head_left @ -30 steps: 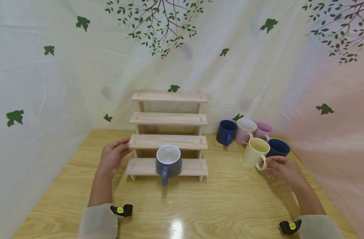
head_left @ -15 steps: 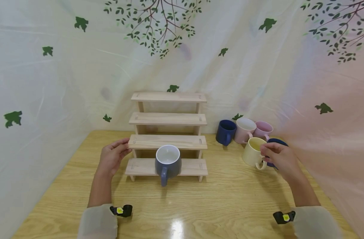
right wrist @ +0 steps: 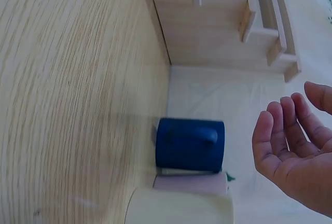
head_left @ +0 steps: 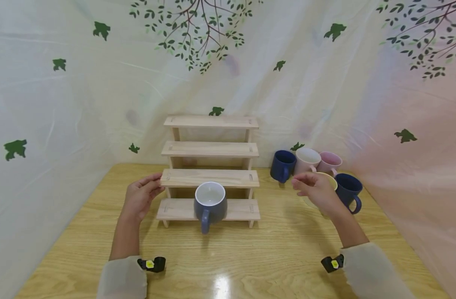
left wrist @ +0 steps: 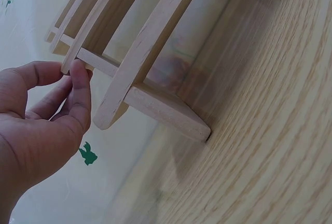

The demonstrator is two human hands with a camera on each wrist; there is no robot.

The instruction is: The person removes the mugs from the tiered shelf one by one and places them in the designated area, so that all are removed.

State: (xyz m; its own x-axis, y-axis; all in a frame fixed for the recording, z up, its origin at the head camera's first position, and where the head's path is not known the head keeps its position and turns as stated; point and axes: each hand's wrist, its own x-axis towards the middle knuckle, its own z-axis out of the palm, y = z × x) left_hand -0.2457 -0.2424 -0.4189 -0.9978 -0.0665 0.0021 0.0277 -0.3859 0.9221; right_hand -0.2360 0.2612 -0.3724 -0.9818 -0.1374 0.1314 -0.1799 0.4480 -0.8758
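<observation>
A four-step wooden display stand (head_left: 210, 177) stands on the table. My left hand (head_left: 141, 197) pinches the left end of its second step from the bottom; in the left wrist view, thumb and fingers (left wrist: 80, 86) meet at that board's end. A grey-blue mug (head_left: 210, 203) with a white inside sits on the lowest step, handle toward me. My right hand (head_left: 317, 192) holds nothing and hovers in front of the yellow mug (head_left: 329, 179), hiding most of it. Its fingers (right wrist: 276, 115) are loosely bent in the right wrist view, near a dark blue mug (right wrist: 190, 154).
Behind the right hand, a white-and-pink mug (head_left: 307, 160) and a pink mug (head_left: 329, 161) stand close together. Another dark blue mug (head_left: 348, 187) is at the right, handle toward me. A leaf-printed cloth (head_left: 287, 91) hangs behind and beside the wooden table (head_left: 272, 249).
My right hand has lifted off the yellow mug's handle side and moved left across it, uncovering the right-hand dark blue mug. The left hand keeps its hold on the stand.
</observation>
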